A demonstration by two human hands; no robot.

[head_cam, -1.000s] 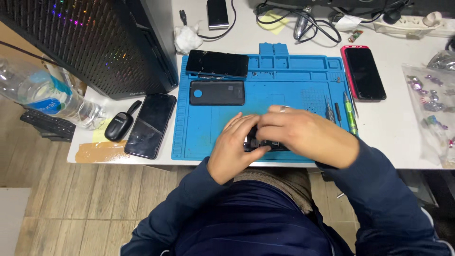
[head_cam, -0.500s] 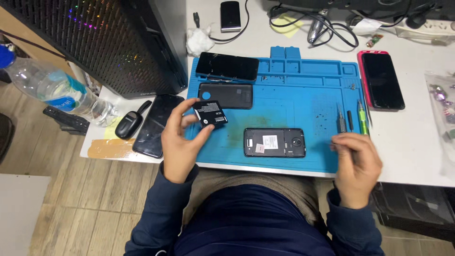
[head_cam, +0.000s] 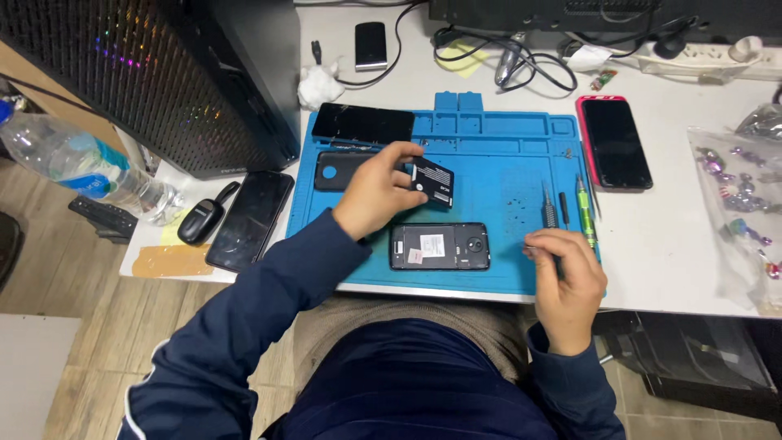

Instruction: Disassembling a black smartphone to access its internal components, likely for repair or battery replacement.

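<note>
Your left hand (head_cam: pixel 373 191) pinches a black battery (head_cam: pixel 432 181) above the blue mat (head_cam: pixel 497 175) — the opened phone (head_cam: pixel 440 246) lies just below it, long axis sideways. Your right hand (head_cam: pixel 566 277), curled closed, rests farther right.

black phone battery (head_cam: pixel 432 182) – flat, tilted, lifted above the blue mat; opened phone (head_cam: pixel 440 246) lies back-up below it – cover off.

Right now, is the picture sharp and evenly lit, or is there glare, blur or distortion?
Head view: mostly sharp; the left hand holding the black battery is crisp, and the opened phone on the blue mat too. Light is even, with soft shadows and mild sheen on the red-cased phone. The wide lens bends the table edges. The right hand shows slight softness.
</note>
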